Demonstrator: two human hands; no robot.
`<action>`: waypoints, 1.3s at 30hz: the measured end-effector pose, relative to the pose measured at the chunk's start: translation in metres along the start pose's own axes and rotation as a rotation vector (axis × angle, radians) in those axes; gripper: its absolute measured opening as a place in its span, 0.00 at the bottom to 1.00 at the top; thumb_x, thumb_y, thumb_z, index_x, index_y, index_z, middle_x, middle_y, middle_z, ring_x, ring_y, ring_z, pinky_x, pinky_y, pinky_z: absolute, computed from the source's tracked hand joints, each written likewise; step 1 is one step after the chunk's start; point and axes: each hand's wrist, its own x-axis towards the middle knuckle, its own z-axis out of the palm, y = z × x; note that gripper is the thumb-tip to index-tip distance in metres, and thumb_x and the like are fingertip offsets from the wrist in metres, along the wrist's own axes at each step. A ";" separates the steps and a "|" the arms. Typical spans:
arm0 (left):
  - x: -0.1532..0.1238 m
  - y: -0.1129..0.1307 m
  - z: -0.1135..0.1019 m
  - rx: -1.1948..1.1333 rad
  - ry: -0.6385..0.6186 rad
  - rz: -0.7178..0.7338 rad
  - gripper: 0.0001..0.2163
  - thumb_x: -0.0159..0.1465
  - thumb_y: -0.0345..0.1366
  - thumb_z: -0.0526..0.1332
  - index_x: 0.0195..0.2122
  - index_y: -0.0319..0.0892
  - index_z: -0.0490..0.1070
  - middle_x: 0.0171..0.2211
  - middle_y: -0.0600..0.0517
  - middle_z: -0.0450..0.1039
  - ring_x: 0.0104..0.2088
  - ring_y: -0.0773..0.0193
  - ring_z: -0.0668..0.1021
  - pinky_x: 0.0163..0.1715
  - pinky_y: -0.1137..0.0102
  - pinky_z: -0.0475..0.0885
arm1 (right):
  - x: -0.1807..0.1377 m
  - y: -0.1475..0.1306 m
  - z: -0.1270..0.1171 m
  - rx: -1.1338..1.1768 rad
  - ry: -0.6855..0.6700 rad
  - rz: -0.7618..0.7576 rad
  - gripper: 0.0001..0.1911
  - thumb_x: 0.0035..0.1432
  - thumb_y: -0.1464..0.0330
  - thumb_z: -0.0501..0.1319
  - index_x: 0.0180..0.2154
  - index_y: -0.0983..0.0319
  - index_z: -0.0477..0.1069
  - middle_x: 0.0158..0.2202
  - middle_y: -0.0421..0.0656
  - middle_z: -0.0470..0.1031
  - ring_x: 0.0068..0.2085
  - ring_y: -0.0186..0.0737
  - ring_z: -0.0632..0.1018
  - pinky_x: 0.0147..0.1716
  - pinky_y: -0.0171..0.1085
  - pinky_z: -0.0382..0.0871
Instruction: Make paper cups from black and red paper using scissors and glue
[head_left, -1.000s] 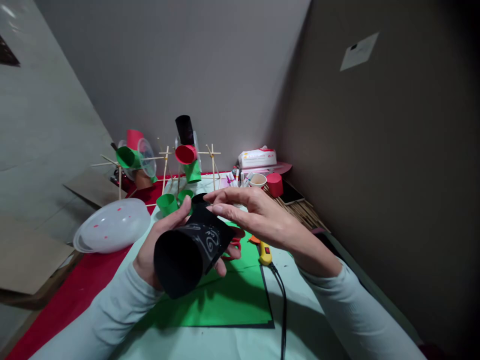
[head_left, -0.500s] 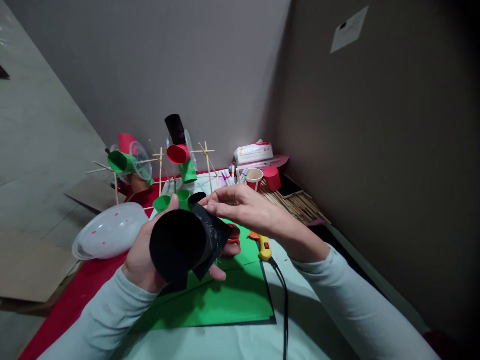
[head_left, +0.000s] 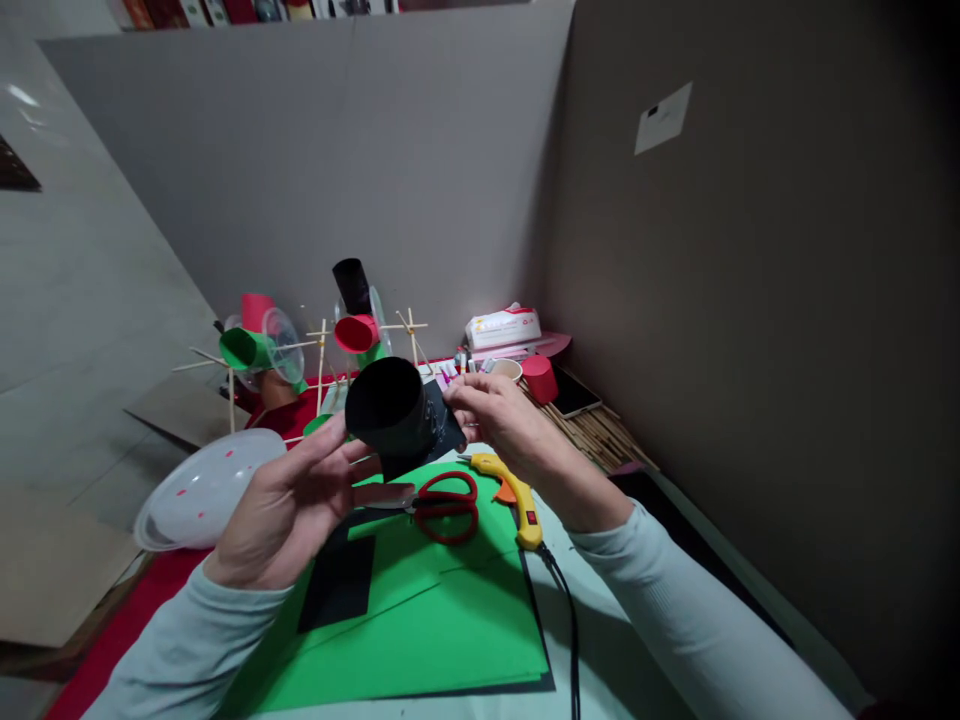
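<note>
Above the green sheets I hold a black paper tube (head_left: 394,415), tilted so its open end faces me. A square black paper piece (head_left: 444,425) is joined at its right side, with whitish streaks of what looks like glue along the seam. My left hand (head_left: 289,500) supports the tube from the left, thumb at its side and fingers reaching underneath. My right hand (head_left: 502,415) pinches the right edge of the square piece. Below lie red-handled scissors (head_left: 448,508) and a yellow glue gun (head_left: 527,520) with an orange trigger.
Green paper sheets (head_left: 450,640) and a black paper piece (head_left: 337,585) lie in front. Paper-tube wheels on stick frames (head_left: 356,333) stand behind; a white balloon (head_left: 210,490) is at left. Wooden sticks (head_left: 607,437), a red cup (head_left: 540,378) and a phone (head_left: 576,395) sit at right.
The tube has moved up and away from me, tilting more upright. My left hand has loosened from around it, and my right fingers have shifted to the square's right edge. The scissors are uncovered.
</note>
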 end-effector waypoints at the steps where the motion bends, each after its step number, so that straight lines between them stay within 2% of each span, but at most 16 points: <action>1: -0.001 -0.001 0.000 0.054 0.024 0.051 0.18 0.61 0.39 0.69 0.52 0.46 0.78 0.45 0.46 0.84 0.46 0.49 0.84 0.45 0.59 0.83 | 0.000 0.000 0.001 0.024 -0.001 0.009 0.12 0.48 0.64 0.65 0.22 0.59 0.63 0.18 0.31 0.60 0.19 0.27 0.64 0.18 0.29 0.62; 3: -0.002 -0.002 0.000 0.162 0.049 0.158 0.28 0.59 0.36 0.71 0.61 0.53 0.70 0.56 0.48 0.79 0.56 0.48 0.79 0.53 0.60 0.78 | -0.002 -0.001 0.002 0.058 -0.005 0.028 0.11 0.48 0.64 0.65 0.23 0.60 0.64 0.18 0.31 0.61 0.19 0.27 0.65 0.17 0.29 0.62; 6: -0.004 -0.004 0.002 0.253 0.043 0.243 0.36 0.52 0.32 0.75 0.62 0.55 0.69 0.61 0.51 0.75 0.63 0.46 0.73 0.61 0.61 0.70 | -0.005 -0.001 0.004 0.086 -0.018 0.050 0.10 0.48 0.66 0.65 0.22 0.61 0.66 0.18 0.32 0.63 0.19 0.28 0.67 0.16 0.28 0.65; 11: -0.006 -0.006 0.006 0.331 0.102 0.187 0.33 0.46 0.34 0.79 0.56 0.47 0.76 0.56 0.48 0.79 0.62 0.42 0.74 0.60 0.60 0.72 | -0.007 0.001 0.010 0.132 -0.046 0.068 0.11 0.48 0.66 0.67 0.22 0.61 0.67 0.17 0.30 0.62 0.17 0.27 0.66 0.16 0.29 0.69; 15: -0.006 -0.006 0.009 0.278 0.131 0.207 0.30 0.50 0.34 0.77 0.55 0.46 0.76 0.54 0.48 0.81 0.61 0.45 0.75 0.59 0.61 0.72 | -0.006 0.004 0.013 0.184 -0.101 0.079 0.12 0.49 0.64 0.69 0.25 0.61 0.69 0.17 0.30 0.64 0.16 0.27 0.66 0.15 0.28 0.69; 19: -0.007 -0.003 0.010 0.268 0.130 0.211 0.25 0.50 0.34 0.77 0.51 0.42 0.78 0.50 0.45 0.83 0.58 0.43 0.77 0.58 0.58 0.72 | -0.005 0.007 0.014 0.220 -0.195 0.076 0.15 0.52 0.59 0.68 0.25 0.62 0.71 0.19 0.36 0.71 0.17 0.30 0.72 0.15 0.29 0.68; 23: -0.008 0.000 0.008 0.285 0.127 0.237 0.21 0.52 0.36 0.76 0.47 0.42 0.79 0.47 0.46 0.83 0.54 0.46 0.80 0.52 0.62 0.74 | -0.007 0.007 0.017 0.250 -0.262 0.079 0.18 0.57 0.56 0.67 0.27 0.64 0.72 0.19 0.39 0.73 0.18 0.31 0.74 0.17 0.29 0.70; 28: -0.006 0.003 0.005 0.288 0.146 0.310 0.23 0.52 0.36 0.76 0.50 0.41 0.76 0.50 0.47 0.82 0.56 0.47 0.78 0.53 0.63 0.72 | -0.009 0.006 0.019 0.293 -0.298 0.086 0.16 0.58 0.57 0.68 0.32 0.64 0.74 0.26 0.41 0.76 0.25 0.34 0.78 0.19 0.29 0.73; 33: -0.005 0.006 0.001 0.327 0.147 0.377 0.26 0.54 0.38 0.75 0.54 0.43 0.73 0.54 0.48 0.80 0.56 0.50 0.77 0.53 0.65 0.71 | -0.012 0.004 0.023 0.338 -0.324 0.097 0.20 0.56 0.52 0.69 0.32 0.63 0.74 0.30 0.39 0.72 0.30 0.37 0.81 0.20 0.29 0.74; 36: -0.006 0.005 0.000 0.365 0.213 0.417 0.26 0.54 0.39 0.76 0.54 0.43 0.73 0.55 0.47 0.78 0.58 0.48 0.75 0.55 0.64 0.70 | -0.017 0.001 0.029 0.311 -0.365 0.121 0.16 0.58 0.56 0.69 0.38 0.63 0.76 0.32 0.40 0.75 0.31 0.35 0.81 0.23 0.28 0.74; 39: -0.005 0.002 -0.001 0.424 0.253 0.467 0.24 0.54 0.40 0.75 0.51 0.43 0.74 0.50 0.48 0.80 0.54 0.49 0.77 0.51 0.65 0.71 | -0.023 0.000 0.036 0.260 -0.380 0.156 0.12 0.58 0.62 0.71 0.39 0.64 0.76 0.32 0.41 0.77 0.30 0.33 0.81 0.25 0.28 0.73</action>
